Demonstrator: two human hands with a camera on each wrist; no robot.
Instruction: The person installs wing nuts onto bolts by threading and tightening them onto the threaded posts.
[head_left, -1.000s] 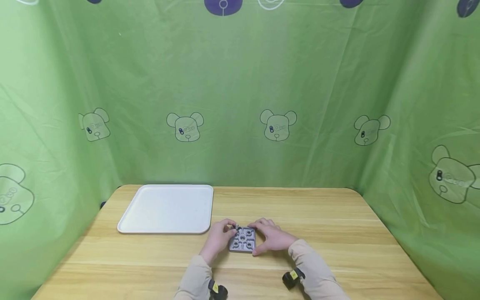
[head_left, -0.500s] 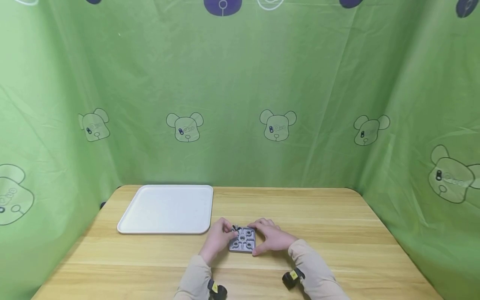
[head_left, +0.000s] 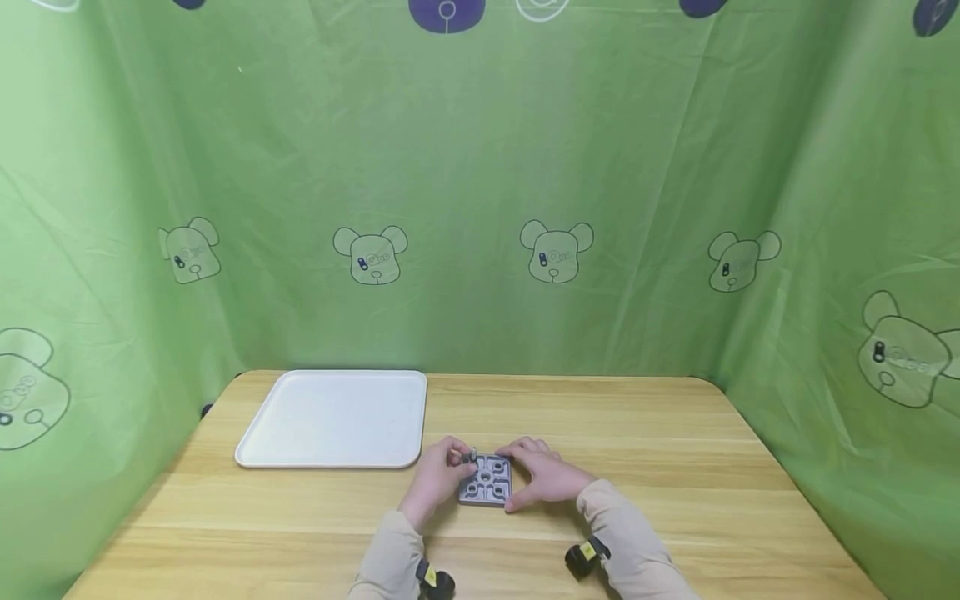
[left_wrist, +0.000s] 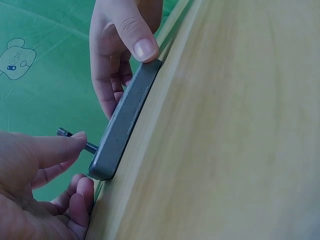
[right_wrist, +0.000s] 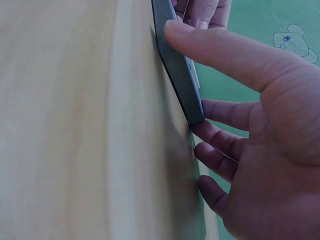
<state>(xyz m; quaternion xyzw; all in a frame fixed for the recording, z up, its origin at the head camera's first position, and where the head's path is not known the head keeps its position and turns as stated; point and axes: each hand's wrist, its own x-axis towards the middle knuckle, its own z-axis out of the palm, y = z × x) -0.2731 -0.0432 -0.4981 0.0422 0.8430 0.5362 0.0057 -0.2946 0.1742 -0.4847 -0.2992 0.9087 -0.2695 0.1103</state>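
A square grey metal plate (head_left: 486, 492) with recessed holes lies flat on the wooden table. At its far left corner a dark bolt (head_left: 473, 455) stands up; the left wrist view shows its knurled head (left_wrist: 62, 132) and threaded shank (left_wrist: 91, 148). My left hand (head_left: 437, 477) pinches the bolt between thumb and finger, partly covering it. My right hand (head_left: 549, 477) holds the plate's right side, with the thumb at the near corner and fingers at the far corner. How deep the bolt sits in the hole cannot be seen.
A white tray (head_left: 337, 417) rests on the table (head_left: 637, 442) at the far left, beyond my left hand. Green printed curtains (head_left: 465, 167) enclose the table at the back and sides. Black wrist cameras are strapped to both sleeves.
My left fingers have shifted slightly around the bolt, loosening from its head and coming back to it. The plate and my right hand have stayed in place.
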